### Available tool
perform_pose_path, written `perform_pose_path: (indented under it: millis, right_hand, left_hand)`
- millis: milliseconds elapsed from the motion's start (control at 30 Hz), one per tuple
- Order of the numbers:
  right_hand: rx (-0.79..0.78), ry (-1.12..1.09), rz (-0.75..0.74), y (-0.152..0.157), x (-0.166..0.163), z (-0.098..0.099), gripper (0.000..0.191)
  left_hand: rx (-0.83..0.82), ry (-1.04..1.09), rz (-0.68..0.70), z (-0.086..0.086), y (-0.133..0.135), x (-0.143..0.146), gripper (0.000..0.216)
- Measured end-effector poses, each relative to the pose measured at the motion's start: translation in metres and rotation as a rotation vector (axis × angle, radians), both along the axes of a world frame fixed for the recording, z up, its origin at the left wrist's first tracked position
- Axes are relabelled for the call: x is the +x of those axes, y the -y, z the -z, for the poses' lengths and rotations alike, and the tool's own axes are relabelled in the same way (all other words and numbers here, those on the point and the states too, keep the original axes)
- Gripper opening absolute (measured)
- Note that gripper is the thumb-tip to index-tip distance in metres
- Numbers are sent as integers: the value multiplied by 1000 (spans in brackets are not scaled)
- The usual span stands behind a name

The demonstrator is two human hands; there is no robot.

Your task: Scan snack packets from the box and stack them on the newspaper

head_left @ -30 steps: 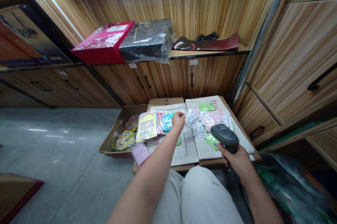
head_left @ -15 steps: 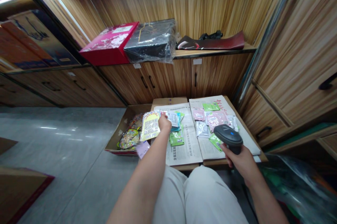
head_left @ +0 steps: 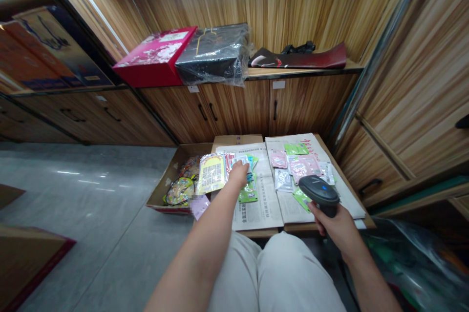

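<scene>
My right hand [head_left: 339,221] is wrapped round the handle of a dark barcode scanner [head_left: 318,190], which shows a small blue light and is held over the right side of the newspaper. My left hand [head_left: 239,174] reaches forward with its fingers closed at the near edge of a small white sachet [head_left: 241,159]; the fingertips are partly hidden. Green sachets [head_left: 248,192] and a blue one lie under and beside that hand. To its left rests a yellow printed packet [head_left: 211,174]. Pink sachets [head_left: 303,167], a silvery white sachet [head_left: 283,180] and green ones lie near the scanner.
Newspaper [head_left: 262,212] covers cardboard boxes before my knees. An open carton [head_left: 161,199] with colourful packets stands left, a lilac packet [head_left: 200,205] at its near corner. A red box [head_left: 154,58] and a plastic-wrapped black box [head_left: 212,53] sit on the shelf behind.
My left hand has moved right, from the yellow packet's edge to the white sachet. The yellow packet now lies apart from it. The scanner stays in my right hand, nearly still.
</scene>
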State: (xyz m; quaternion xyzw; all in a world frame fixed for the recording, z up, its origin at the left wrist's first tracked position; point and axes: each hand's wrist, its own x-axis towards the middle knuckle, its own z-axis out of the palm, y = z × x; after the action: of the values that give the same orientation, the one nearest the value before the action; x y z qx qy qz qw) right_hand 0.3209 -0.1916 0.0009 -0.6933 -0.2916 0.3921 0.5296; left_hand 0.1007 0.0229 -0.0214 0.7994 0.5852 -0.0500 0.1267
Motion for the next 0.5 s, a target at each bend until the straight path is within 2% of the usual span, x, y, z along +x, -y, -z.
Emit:
perform_pose_path:
  millis: [300, 500]
  right_hand:
    - [-36, -6, 18, -1, 1, 8, 43]
    - [-38, 1, 20, -2, 1, 11, 40]
  left_hand:
    - [67, -4, -44, 10, -14, -1, 38]
    - [65, 6, -42, 24, -26, -2, 47]
